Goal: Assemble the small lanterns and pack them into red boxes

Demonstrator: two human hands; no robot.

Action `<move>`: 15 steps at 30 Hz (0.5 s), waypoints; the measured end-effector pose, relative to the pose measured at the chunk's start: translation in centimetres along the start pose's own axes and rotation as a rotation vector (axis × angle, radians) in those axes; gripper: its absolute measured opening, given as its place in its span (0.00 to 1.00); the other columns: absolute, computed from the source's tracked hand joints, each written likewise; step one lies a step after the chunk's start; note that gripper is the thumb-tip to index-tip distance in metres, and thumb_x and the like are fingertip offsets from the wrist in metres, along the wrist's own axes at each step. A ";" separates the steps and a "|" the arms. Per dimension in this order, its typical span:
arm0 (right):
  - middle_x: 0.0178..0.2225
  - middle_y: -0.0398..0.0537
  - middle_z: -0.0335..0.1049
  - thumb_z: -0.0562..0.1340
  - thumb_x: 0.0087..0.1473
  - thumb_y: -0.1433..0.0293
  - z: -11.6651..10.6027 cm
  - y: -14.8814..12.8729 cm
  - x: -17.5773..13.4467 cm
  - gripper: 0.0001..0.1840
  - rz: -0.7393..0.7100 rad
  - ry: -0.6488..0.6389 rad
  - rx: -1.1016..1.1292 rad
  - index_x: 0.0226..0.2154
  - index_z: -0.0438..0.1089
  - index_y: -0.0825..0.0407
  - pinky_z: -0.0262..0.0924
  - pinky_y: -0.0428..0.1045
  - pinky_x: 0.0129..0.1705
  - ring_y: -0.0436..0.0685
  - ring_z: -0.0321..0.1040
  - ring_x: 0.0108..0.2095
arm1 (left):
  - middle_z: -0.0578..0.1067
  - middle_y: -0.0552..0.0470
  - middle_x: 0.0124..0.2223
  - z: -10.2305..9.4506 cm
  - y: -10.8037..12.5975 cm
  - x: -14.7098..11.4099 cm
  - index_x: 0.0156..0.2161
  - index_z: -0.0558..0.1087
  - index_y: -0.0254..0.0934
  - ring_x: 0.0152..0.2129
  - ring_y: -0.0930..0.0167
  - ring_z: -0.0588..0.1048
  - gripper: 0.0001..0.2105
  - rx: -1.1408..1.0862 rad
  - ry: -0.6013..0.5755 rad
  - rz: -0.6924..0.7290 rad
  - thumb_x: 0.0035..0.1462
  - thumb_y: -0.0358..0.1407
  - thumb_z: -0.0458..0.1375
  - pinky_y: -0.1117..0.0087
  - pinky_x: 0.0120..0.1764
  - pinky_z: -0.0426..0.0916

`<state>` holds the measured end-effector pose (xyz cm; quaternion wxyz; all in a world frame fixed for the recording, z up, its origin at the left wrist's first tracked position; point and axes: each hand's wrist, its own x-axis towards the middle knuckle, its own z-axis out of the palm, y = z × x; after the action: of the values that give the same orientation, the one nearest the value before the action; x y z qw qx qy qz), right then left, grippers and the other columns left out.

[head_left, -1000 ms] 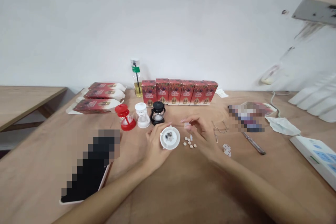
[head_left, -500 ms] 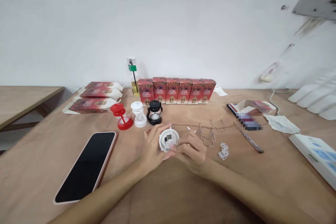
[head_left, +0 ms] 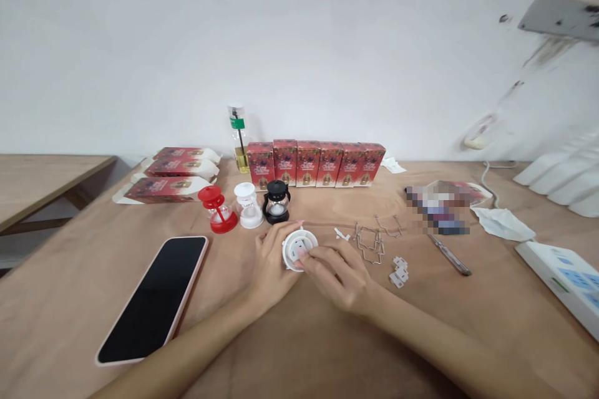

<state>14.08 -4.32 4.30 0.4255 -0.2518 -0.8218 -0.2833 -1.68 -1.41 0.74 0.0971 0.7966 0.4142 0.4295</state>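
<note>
My left hand (head_left: 272,262) is closed around a small white lantern (head_left: 286,249), its round underside turned up toward me. Over the compartment in that underside lies a white battery cover (head_left: 296,245). The fingertips of my right hand (head_left: 334,274) are pinched together at the cover's near right edge and hide part of it. Just beyond my hands stand a red lantern (head_left: 218,212), another white lantern (head_left: 249,207) and a black lantern (head_left: 277,202).
Bent wire handles (head_left: 370,242), small white plastic pieces (head_left: 399,272) and white scraps (head_left: 341,234) lie to the right, with a craft knife (head_left: 449,255) farther out. A phone (head_left: 154,299) lies left. Red boxes (head_left: 306,165) line the back; flattened boxes (head_left: 163,188) lie left of them.
The dark compartment in the lantern's underside is now covered by the white cover. My right fingers have moved slightly left onto it. My left hand keeps its hold.
</note>
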 end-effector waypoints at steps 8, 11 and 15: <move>0.25 0.48 0.72 0.66 0.50 0.78 -0.1 0.2 0.2 0.06 -0.013 -0.009 -0.048 0.34 0.71 0.60 0.60 0.48 0.26 0.51 0.63 0.26 | 0.73 0.45 0.49 0.1 -0.1 -0.1 0.51 0.65 0.39 0.46 0.61 0.72 0.16 -0.016 0.013 -0.002 0.57 0.35 0.51 0.59 0.44 0.62; 0.25 0.48 0.72 0.66 0.50 0.77 -0.1 0.3 0.3 0.06 -0.026 -0.017 -0.055 0.34 0.71 0.60 0.60 0.48 0.26 0.52 0.63 0.26 | 0.73 0.45 0.49 0.1 0.1 -0.1 0.50 0.65 0.41 0.46 0.60 0.72 0.16 -0.016 0.010 -0.031 0.56 0.35 0.51 0.58 0.43 0.62; 0.23 0.48 0.71 0.65 0.51 0.77 -0.1 0.5 0.3 0.05 -0.029 -0.019 -0.040 0.34 0.71 0.61 0.60 0.48 0.26 0.52 0.63 0.26 | 0.73 0.45 0.49 0.0 0.2 -0.1 0.50 0.65 0.42 0.46 0.59 0.72 0.16 -0.017 0.005 -0.041 0.55 0.35 0.51 0.58 0.43 0.63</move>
<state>14.29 -3.97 4.68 0.4084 -0.2512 -0.8235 -0.3034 -1.55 -1.56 0.77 0.1117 0.7859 0.4271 0.4330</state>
